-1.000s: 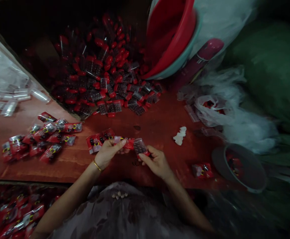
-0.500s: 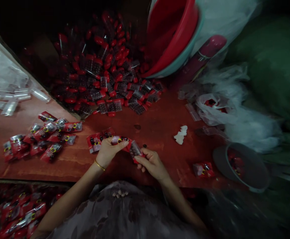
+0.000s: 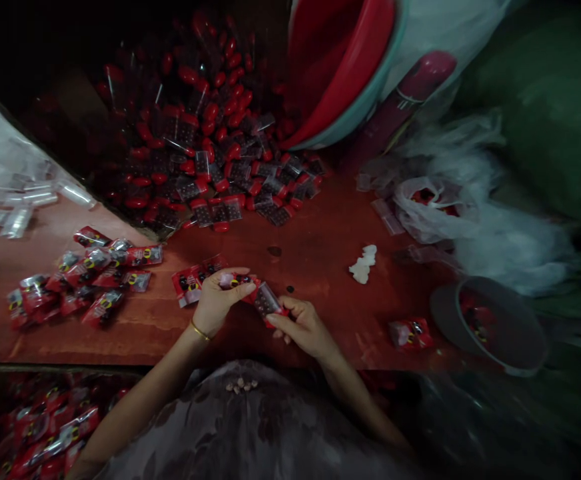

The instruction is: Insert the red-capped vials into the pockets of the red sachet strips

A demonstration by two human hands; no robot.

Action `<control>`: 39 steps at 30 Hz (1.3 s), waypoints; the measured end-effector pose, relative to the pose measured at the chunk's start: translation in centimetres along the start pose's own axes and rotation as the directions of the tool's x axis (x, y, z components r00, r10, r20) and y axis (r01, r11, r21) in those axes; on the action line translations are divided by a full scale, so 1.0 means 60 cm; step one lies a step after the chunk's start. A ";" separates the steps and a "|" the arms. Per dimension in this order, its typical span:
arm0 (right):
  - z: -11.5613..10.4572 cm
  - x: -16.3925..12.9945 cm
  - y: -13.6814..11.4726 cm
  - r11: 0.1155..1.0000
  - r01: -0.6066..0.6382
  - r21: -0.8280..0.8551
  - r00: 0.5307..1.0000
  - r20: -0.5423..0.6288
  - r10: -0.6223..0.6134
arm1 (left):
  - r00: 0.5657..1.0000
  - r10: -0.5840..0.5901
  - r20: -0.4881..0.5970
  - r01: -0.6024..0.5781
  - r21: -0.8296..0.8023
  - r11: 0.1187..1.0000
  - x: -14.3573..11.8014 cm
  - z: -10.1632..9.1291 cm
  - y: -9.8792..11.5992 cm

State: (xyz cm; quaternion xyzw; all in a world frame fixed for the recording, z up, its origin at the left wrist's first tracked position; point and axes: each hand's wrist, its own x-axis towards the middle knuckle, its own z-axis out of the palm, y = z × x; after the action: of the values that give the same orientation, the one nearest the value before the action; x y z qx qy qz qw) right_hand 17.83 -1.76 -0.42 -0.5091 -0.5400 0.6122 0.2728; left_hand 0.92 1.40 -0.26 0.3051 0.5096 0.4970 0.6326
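Near the front of the red-brown table, my left hand point(image 3: 216, 303) pinches a red printed packet point(image 3: 244, 285) between thumb and fingers. My right hand point(image 3: 304, 327) grips the red end of a small clear dotted tube point(image 3: 266, 300). The tube's clear end meets the packet's right side; whether it is inside the packet I cannot tell. Just beyond my left hand, more red packets point(image 3: 188, 283) lie flat on the table. A heap of filled red packets point(image 3: 88, 270) rests farther left.
A large pile of red-capped clear tubes point(image 3: 225, 167) spills from a dark box behind my hands. Nested red and teal basins point(image 3: 370, 80) lean beside a pink bottle point(image 3: 410, 93). To the right are plastic bags point(image 3: 510, 233), a white scrap point(image 3: 363, 265) and a grey container point(image 3: 500, 327).
The view has shifted slightly. My hands keep the packet and tube together, with the tube's clear end a little closer in against the packet.
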 end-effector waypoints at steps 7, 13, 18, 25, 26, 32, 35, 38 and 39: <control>-0.003 0.004 -0.009 0.994 0.056 -0.096 0.998 0.015 -0.055 | 0.999 0.032 -0.008 -0.032 -0.009 0.999 -0.002 -0.001 -0.004; -0.005 0.011 -0.016 0.979 0.099 -0.176 0.995 0.028 -0.096 | 0.999 -0.032 -0.011 0.031 -0.054 0.998 0.004 -0.003 -0.002; -0.003 0.016 -0.016 0.999 -0.012 -0.045 0.995 0.101 0.017 | 0.993 0.043 -0.107 -0.044 -0.006 0.999 0.006 0.005 -0.011; -0.012 0.025 -0.016 0.989 0.099 -0.112 0.995 0.013 -0.098 | 0.986 -0.150 0.073 0.165 -0.288 0.943 0.001 -0.003 0.009; -0.012 0.025 -0.016 0.988 0.102 -0.118 0.995 0.014 -0.101 | 0.976 -0.193 0.104 0.217 -0.325 0.921 -0.001 -0.005 0.010; 0.000 0.029 -0.011 0.996 0.076 -0.053 0.997 -0.001 -0.076 | 0.974 -0.199 0.107 0.225 -0.428 0.875 -0.015 -0.001 -0.007; 0.012 0.037 -0.011 0.998 0.042 0.043 0.999 -0.006 -0.041 | 0.987 -0.160 0.029 0.158 -0.399 0.903 -0.013 0.010 -0.011; 0.019 0.047 -0.017 0.993 0.040 0.109 0.999 -0.039 -0.035 | 0.991 -0.126 -0.054 0.099 -0.350 0.931 -0.005 0.018 -0.004; 0.019 0.050 -0.021 0.993 0.045 0.107 0.998 -0.046 -0.041 | 0.991 -0.122 -0.061 0.094 -0.347 0.933 -0.003 0.020 -0.001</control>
State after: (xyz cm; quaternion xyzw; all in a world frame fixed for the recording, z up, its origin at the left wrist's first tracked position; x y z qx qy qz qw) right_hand 15.50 0.80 -0.35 -0.4954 -0.5108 0.6231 0.3248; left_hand 2.08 1.35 0.08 0.1409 0.4565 0.5548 0.6812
